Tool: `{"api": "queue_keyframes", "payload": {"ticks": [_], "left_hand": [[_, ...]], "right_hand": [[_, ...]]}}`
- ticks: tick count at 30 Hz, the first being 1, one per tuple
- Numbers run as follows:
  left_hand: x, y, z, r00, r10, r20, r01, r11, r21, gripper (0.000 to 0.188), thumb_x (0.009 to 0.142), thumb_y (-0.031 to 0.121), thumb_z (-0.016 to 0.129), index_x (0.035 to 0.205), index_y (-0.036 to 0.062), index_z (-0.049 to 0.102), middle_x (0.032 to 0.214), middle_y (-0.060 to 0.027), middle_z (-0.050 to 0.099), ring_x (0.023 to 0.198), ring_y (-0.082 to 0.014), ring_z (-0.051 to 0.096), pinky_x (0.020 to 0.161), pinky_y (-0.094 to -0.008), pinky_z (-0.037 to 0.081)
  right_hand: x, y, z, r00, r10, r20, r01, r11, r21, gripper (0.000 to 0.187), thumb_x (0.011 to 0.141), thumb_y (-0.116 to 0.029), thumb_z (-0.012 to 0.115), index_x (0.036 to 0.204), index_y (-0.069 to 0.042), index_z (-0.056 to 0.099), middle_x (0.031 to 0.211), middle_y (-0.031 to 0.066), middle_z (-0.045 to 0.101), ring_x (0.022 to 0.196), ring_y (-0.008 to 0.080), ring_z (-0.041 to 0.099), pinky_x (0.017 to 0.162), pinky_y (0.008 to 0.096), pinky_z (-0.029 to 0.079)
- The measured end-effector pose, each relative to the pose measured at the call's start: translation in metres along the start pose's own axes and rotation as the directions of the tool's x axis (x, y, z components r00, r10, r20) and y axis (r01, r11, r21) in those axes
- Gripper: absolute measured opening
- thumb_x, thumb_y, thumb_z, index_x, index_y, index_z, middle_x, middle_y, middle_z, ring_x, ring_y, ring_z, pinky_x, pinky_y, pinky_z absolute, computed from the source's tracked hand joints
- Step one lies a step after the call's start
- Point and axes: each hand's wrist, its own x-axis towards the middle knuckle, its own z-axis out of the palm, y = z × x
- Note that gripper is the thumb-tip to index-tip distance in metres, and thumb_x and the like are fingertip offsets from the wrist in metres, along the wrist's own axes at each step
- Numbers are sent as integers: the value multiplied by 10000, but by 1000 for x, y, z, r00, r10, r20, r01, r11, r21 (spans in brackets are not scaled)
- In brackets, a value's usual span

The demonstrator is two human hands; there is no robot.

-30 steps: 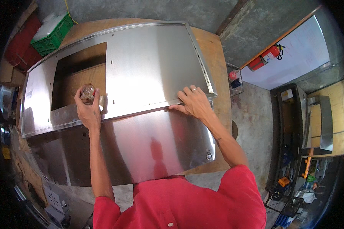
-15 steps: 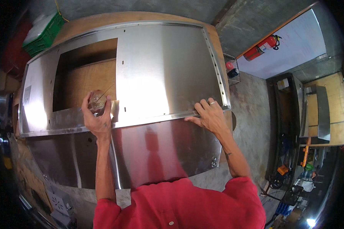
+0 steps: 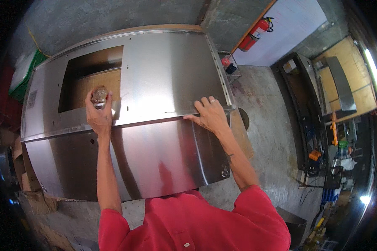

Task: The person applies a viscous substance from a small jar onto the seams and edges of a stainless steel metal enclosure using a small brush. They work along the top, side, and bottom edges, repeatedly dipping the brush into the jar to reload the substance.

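A large sheet-metal box [image 3: 171, 71] with a rectangular cut-out [image 3: 73, 90] at its left lies in front of me. My left hand [image 3: 99, 117] is closed around a clear, round, glass-like container [image 3: 99, 95] with something brownish in it; its exact kind cannot be made out. It is at the near edge of the cut-out. My right hand [image 3: 209, 115] rests on the box's near right edge, fingers spread over the rim and thumb pointing left along it. Below that edge, a shiny front panel [image 3: 151, 154] slopes toward me.
Behind the box stands a grey wall [image 3: 113, 16]. A green crate [image 3: 25, 81] is at the far left. To the right are a small wire rack [image 3: 230, 67], a red fire extinguisher [image 3: 255, 34] on a whiteboard [image 3: 293, 29], and a dark bench frame [image 3: 297, 113] beyond concrete floor [image 3: 266, 121].
The view has shifted, showing more of the front panel. My left hand still holds the clear container, now turned more upright. My right hand stays at the near right edge.
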Motion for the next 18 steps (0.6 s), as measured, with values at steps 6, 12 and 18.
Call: {"api": "queue_keyframes", "payload": {"ticks": [6, 12, 18], "left_hand": [[22, 3, -21, 999, 34, -10, -34, 999, -34, 652, 919, 468, 849, 1377, 56, 637, 1277, -161, 721, 1129, -320, 711, 994, -424, 550], [34, -11, -50, 991, 134, -2, -133, 986, -103, 583, 933, 384, 858, 1366, 58, 645, 1260, -133, 727, 1098, -254, 716, 961, -378, 566], [-26, 44, -114, 990, 140, 29, -136, 984, -117, 530, 939, 319, 863, 1349, 60, 648, 1239, -115, 736, 1084, -231, 720, 956, -388, 584]], "right_hand": [[-15, -38, -8, 991, 69, -116, -70, 997, -8, 724, 896, -766, 634, 920, -45, 701, 911, 161, 646, 902, 349, 631, 783, 458, 533], [-22, -70, -10, 976, 123, -181, -126, 992, -3, 753, 896, -789, 615, 857, -43, 707, 842, 159, 640, 854, 331, 645, 763, 436, 539], [-48, -93, -26, 983, 152, -101, -147, 987, 62, 801, 926, -789, 593, 862, -1, 720, 810, 183, 671, 795, 321, 674, 730, 431, 546]]}}
